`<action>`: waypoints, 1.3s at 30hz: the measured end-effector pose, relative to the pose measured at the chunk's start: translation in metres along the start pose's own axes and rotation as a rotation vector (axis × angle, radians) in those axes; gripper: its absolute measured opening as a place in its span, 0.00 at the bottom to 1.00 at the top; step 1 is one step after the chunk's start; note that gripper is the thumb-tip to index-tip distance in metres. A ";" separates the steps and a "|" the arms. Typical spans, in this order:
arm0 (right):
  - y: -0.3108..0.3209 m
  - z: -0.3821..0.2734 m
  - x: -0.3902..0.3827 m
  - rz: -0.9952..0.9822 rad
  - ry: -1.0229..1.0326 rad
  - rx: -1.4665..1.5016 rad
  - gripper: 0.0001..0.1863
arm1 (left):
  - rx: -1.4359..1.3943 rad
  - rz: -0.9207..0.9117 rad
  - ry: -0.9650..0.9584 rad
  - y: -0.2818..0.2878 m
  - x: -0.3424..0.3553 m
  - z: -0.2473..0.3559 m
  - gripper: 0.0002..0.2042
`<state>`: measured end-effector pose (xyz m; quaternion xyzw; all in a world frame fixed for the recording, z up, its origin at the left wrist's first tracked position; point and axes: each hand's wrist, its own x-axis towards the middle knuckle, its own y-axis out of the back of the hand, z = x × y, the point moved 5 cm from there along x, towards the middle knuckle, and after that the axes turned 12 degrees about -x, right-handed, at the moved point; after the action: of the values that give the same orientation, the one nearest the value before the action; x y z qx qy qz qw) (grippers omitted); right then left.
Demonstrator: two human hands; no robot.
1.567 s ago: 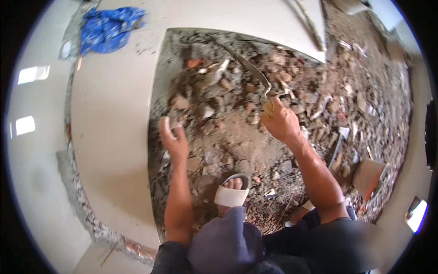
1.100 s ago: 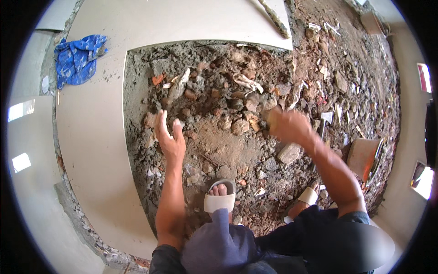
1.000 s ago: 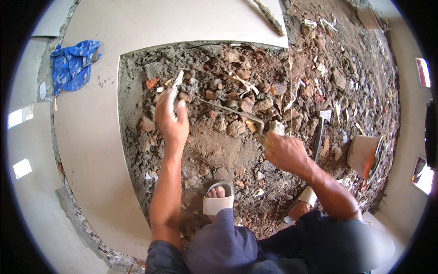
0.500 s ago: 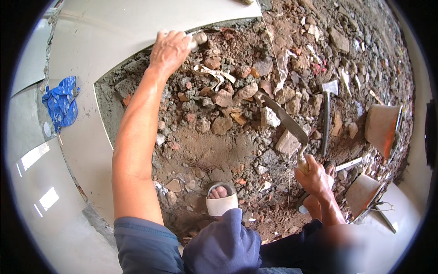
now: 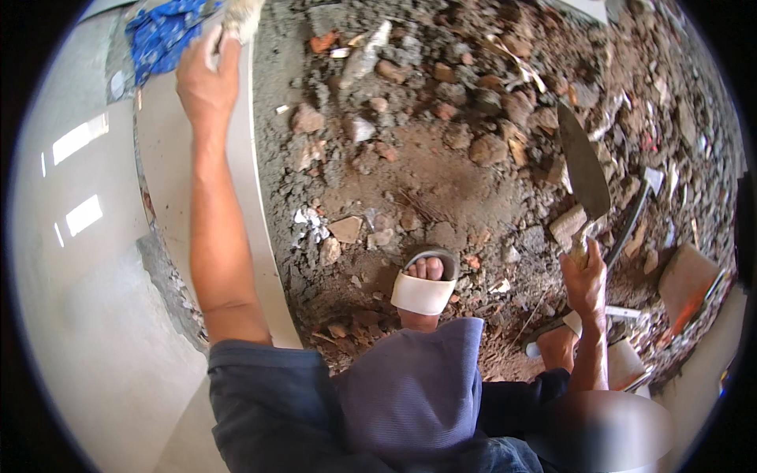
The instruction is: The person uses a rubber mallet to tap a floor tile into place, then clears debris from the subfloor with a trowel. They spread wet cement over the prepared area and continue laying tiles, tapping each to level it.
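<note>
- No text, label, brand, number or sign can be read anywhere in view.
- The crumpled blue sheet (image 5: 162, 38) carries pale marks, but they are too unclear to tell whether they are lettering.

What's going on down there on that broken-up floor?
A person is working over a patch of rubble. The right hand holds a trowel by its handle, blade pointing away from the body. The left hand holds a pale object, too blurred to identify, over the smooth pale slab, beside a crumpled blue cloth. A long-handled tool lies on the rubble at the right.
</note>
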<state>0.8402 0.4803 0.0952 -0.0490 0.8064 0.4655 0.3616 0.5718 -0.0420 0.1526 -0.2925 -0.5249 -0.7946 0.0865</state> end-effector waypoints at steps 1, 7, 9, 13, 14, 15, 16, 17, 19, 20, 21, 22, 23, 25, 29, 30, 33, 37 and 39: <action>-0.002 -0.007 0.001 0.008 0.037 0.010 0.20 | 0.035 -0.003 0.016 0.002 -0.021 -0.004 0.11; -0.007 -0.055 0.000 -0.013 0.146 0.012 0.21 | 0.197 -0.588 0.310 -0.074 -0.157 -0.001 0.21; -0.006 -0.059 -0.001 -0.017 0.042 -0.035 0.21 | 0.198 -0.494 0.374 -0.079 -0.170 -0.005 0.19; 0.005 -0.072 -0.002 0.059 0.202 0.048 0.22 | 0.195 -0.283 0.219 -0.090 -0.161 0.005 0.19; 0.007 -0.072 0.002 0.076 0.139 0.005 0.23 | 0.232 -0.327 0.260 -0.096 -0.159 0.003 0.20; 0.012 -0.076 0.009 0.093 0.172 -0.092 0.24 | 0.248 -0.364 0.247 -0.103 -0.157 0.004 0.21; 0.014 -0.081 0.017 0.129 0.165 -0.122 0.24 | 0.254 -0.345 0.252 -0.103 -0.156 0.004 0.20; 0.017 -0.082 0.026 0.144 0.073 -0.155 0.24 | 0.301 -0.366 0.267 -0.106 -0.156 0.003 0.20; 0.016 -0.095 0.042 0.246 0.059 -0.160 0.22 | 0.341 -0.413 0.273 -0.106 -0.156 0.001 0.20; 0.005 -0.122 0.054 0.368 0.372 -0.748 0.19 | 0.347 -0.404 0.246 -0.105 -0.155 0.002 0.19; -0.015 -0.131 0.052 0.430 0.453 -1.200 0.17 | 0.344 -0.441 0.249 -0.104 -0.155 0.000 0.20; -0.035 -0.136 0.054 0.478 0.496 -1.483 0.14 | 0.289 -0.445 0.271 -0.101 -0.154 0.000 0.20; -0.063 -0.132 0.048 0.358 0.342 -1.618 0.12 | 0.261 -0.485 0.313 -0.099 -0.155 -0.001 0.21; -0.080 -0.112 0.020 0.212 0.423 -0.376 0.10 | 0.192 -0.366 0.416 -0.087 -0.151 0.003 0.25; -0.081 -0.088 -0.021 0.433 0.663 -0.781 0.10 | -0.196 -0.010 0.662 -0.050 -0.164 0.033 0.26; -0.075 -0.087 -0.013 0.550 0.602 -1.247 0.11 | -0.251 -0.021 0.631 -0.049 -0.167 0.048 0.26; -0.013 -0.075 0.042 0.568 0.424 -0.961 0.08 | -0.213 -0.116 0.574 -0.060 -0.182 0.105 0.28; 0.009 -0.053 0.055 0.501 0.376 -0.562 0.11 | -0.256 -0.291 0.241 -0.092 -0.179 0.183 0.28; -0.025 -0.034 0.023 0.266 0.408 -0.574 0.12 | -0.301 -0.303 0.124 -0.106 -0.169 0.207 0.30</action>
<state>0.8153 0.4458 0.0735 -0.1348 0.6980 0.6960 0.1012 0.7400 0.1579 0.0332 -0.1707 -0.4320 -0.8843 -0.0463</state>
